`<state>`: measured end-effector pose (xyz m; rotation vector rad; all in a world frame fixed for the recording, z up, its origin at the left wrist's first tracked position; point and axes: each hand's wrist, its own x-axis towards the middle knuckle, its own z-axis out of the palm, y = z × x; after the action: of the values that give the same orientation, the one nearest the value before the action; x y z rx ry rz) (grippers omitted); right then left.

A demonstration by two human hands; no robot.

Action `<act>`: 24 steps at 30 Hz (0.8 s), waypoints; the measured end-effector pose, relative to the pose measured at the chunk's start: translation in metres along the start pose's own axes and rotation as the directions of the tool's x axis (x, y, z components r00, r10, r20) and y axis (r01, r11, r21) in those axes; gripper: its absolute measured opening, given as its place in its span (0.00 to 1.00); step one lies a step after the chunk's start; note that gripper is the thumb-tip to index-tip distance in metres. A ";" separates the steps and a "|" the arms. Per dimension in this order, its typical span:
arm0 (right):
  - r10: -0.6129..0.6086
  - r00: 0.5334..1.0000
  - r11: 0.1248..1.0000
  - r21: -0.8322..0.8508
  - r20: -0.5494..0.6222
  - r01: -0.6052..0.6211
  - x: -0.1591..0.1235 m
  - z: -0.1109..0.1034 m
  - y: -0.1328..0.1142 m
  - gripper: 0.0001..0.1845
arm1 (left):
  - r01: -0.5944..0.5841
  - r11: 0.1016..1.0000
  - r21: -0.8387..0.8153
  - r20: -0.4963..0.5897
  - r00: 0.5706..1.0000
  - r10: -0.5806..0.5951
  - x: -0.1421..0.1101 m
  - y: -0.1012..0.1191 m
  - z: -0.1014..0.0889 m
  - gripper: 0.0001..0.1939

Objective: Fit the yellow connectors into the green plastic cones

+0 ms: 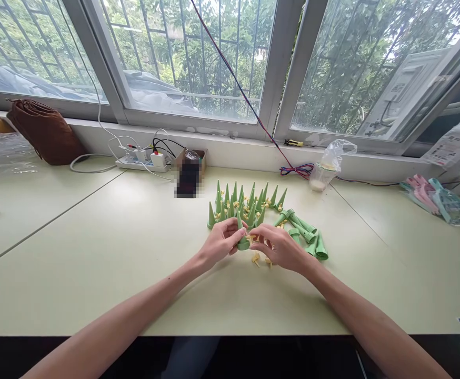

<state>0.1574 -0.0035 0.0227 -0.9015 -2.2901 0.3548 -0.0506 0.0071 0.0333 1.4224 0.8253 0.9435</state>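
Observation:
In my left hand is a green plastic spike, gripped tip upward with its wide collar at the bottom. My right hand pinches a small pale-yellow plastic T-shaped piece right beside that spike; whether the two touch cannot be made out. Beyond my hands several green spikes stand upright in rows, with small yellow pieces among them. More loose yellow pieces lie on the table under my right hand. To the right, several green spikes lie on their sides in a heap.
The pale green table runs back to a window ledge. Along its back are a power strip with cables, a small box, a bundled red-blue cord and a bagged cup. A brown bag sits far left, pink and green plastic items far right.

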 end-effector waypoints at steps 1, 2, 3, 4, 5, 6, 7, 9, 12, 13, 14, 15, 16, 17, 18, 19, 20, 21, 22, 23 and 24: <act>-0.008 1.000 1.000 0.001 -0.007 0.008 0.000 0.000 0.001 0.09 | 0.005 1.000 -0.006 0.011 1.000 -0.005 0.000 0.000 -0.001 0.17; -0.017 1.000 1.000 0.001 -0.015 0.018 0.000 0.001 0.002 0.08 | 0.012 1.000 -0.011 0.024 1.000 -0.012 0.000 0.000 -0.001 0.16; -0.029 0.999 1.000 0.001 -0.025 0.029 0.001 0.001 0.002 0.08 | 0.018 1.000 -0.014 0.035 0.999 -0.018 -0.001 -0.001 -0.002 0.16; -0.042 0.999 0.999 0.001 -0.035 0.042 0.001 0.002 0.003 0.08 | 0.024 1.000 -0.013 0.043 0.999 -0.024 -0.001 -0.001 -0.002 0.15; -0.054 0.998 0.999 0.002 -0.044 0.055 0.001 0.002 0.003 0.08 | 0.027 1.000 -0.011 0.048 0.998 -0.027 -0.001 -0.001 -0.002 0.15; -0.065 0.997 0.998 0.002 -0.052 0.066 0.001 0.003 0.003 0.08 | 0.028 1.000 -0.007 0.052 0.998 -0.028 -0.001 -0.001 -0.002 0.15; -0.075 0.995 0.997 0.001 -0.059 0.075 0.001 0.003 0.003 0.09 | 0.027 1.000 -0.002 0.054 0.998 -0.027 -0.001 -0.001 -0.002 0.15; -0.083 0.994 0.997 -0.003 -0.068 0.083 0.001 0.003 0.003 0.09 | 0.019 1.000 0.008 0.056 0.998 -0.019 -0.001 -0.002 -0.002 0.16; -0.082 0.994 0.997 -0.006 -0.073 0.082 0.001 0.004 0.004 0.10 | 0.001 1.000 0.029 0.052 0.999 -0.002 -0.001 -0.002 -0.001 0.17; -0.079 0.994 0.997 -0.007 -0.074 0.079 0.000 0.004 0.004 0.10 | -0.007 0.999 0.036 0.051 0.999 0.005 -0.001 -0.002 0.000 0.17; -0.076 0.994 0.997 -0.008 -0.073 0.076 0.000 0.005 0.005 0.10 | -0.015 0.999 0.043 0.050 0.999 0.013 -0.001 -0.002 0.000 0.17; -0.073 0.995 0.997 -0.010 -0.074 0.072 0.000 0.005 0.005 0.11 | -0.022 0.999 0.050 0.051 0.999 0.020 -0.001 -0.002 0.001 0.17; -0.069 0.995 0.998 -0.013 -0.075 0.068 0.000 0.006 0.005 0.11 | -0.030 0.998 0.055 0.052 0.998 0.027 -0.001 -0.002 0.001 0.17; -0.066 0.995 0.998 -0.017 -0.079 0.065 0.000 0.006 0.005 0.12 | -0.037 0.998 0.059 0.054 0.998 0.034 -0.001 -0.002 0.002 0.17; -0.063 0.994 0.998 -0.021 -0.084 0.062 0.000 0.006 0.005 0.12 | -0.044 0.997 0.062 0.057 0.998 0.040 -0.002 -0.002 0.002 0.17; -0.060 0.994 0.998 -0.024 -0.090 0.058 0.000 0.006 0.005 0.13 | -0.050 0.997 0.064 0.062 0.997 0.046 -0.002 -0.002 0.003 0.17; -0.058 0.994 0.998 -0.028 -0.097 0.055 0.000 0.006 0.005 0.13 | -0.055 0.996 0.065 0.068 0.996 0.050 -0.002 -0.002 0.003 0.17; -0.056 0.993 0.998 -0.030 -0.104 0.053 0.000 0.007 0.004 0.14 | -0.059 0.996 0.067 0.073 0.996 0.054 -0.002 -0.003 0.003 0.16; -0.055 0.992 0.998 -0.031 -0.109 0.052 0.000 0.007 0.004 0.14 | -0.063 0.996 0.069 0.080 0.995 0.057 -0.003 -0.003 0.003 0.16; -0.053 0.992 0.998 -0.030 -0.114 0.050 0.000 0.007 0.004 0.15 | -0.068 0.995 0.071 0.088 0.994 0.062 -0.003 -0.004 0.003 0.16; -0.051 0.992 0.998 -0.027 -0.116 0.048 0.000 0.007 0.004 0.15 | -0.076 0.994 0.073 0.096 0.993 0.069 -0.003 -0.004 0.003 0.15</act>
<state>0.1551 -0.0010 0.0159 -0.8536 -2.2092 0.2467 -0.0486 0.0035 0.0290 1.5596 0.7509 0.9012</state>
